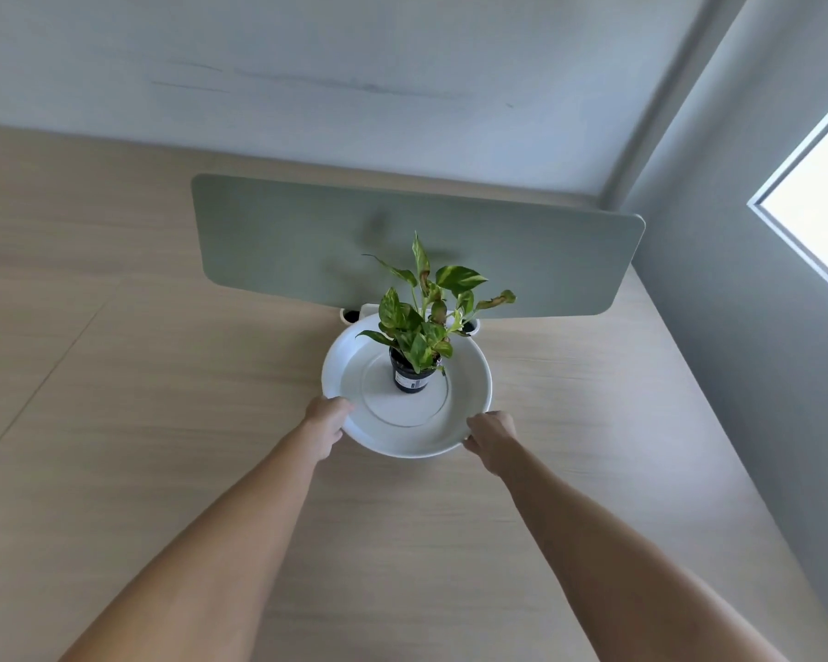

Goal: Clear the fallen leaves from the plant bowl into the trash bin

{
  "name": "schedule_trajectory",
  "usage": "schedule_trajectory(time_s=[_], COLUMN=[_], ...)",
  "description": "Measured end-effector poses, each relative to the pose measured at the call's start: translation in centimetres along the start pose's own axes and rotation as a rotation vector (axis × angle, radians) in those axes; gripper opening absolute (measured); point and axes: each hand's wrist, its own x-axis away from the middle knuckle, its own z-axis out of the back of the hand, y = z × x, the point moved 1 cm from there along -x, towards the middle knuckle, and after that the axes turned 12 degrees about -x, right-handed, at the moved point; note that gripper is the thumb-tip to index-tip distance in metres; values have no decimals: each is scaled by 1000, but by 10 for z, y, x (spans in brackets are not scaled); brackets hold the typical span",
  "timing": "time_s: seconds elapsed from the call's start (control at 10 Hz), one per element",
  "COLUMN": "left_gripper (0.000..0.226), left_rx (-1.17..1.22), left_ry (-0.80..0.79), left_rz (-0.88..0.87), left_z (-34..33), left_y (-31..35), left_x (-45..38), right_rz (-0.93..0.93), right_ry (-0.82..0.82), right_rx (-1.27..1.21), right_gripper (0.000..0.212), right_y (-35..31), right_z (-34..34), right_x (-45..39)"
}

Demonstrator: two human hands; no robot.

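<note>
A wide white bowl (402, 437) rests on the light wooden desk (163, 422). Inside it stands a small black pot (409, 375) with a green, yellow-flecked plant (426, 308); some of its leaves have brown patches. The bowl's floor around the pot looks bare; I see no loose leaves in it. My left hand (328, 418) grips the bowl's near-left rim. My right hand (491, 437) grips the near-right rim. No trash bin is in view.
A grey-green divider panel (307, 241) stands upright just behind the bowl, with two round cable holes (350, 316) at its foot. The desk's right edge runs along a grey wall with a bright window (823, 193).
</note>
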Motion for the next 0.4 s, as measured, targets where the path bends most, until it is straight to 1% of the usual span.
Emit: schedule_trajectory(time_s=[0.1, 0.2, 0.3, 0.4], left_gripper=[52, 52, 47, 57], left_rx=[-15, -47, -110, -62], left_ry=[9, -1, 44, 183], left_rz=[16, -2, -85, -221], left_z=[2, 2, 4, 19], left_y=[3, 1, 3, -18], left_x=[1, 6, 22, 37], right_rz=[-13, -9, 122, 409], right_ry=[-48, -96, -108, -147], right_rx=[18, 96, 185, -8], right_gripper=[24, 29, 42, 39], right_y=[-7, -7, -22, -63], right_z=[1, 7, 16, 33], right_x=[2, 1, 19, 67])
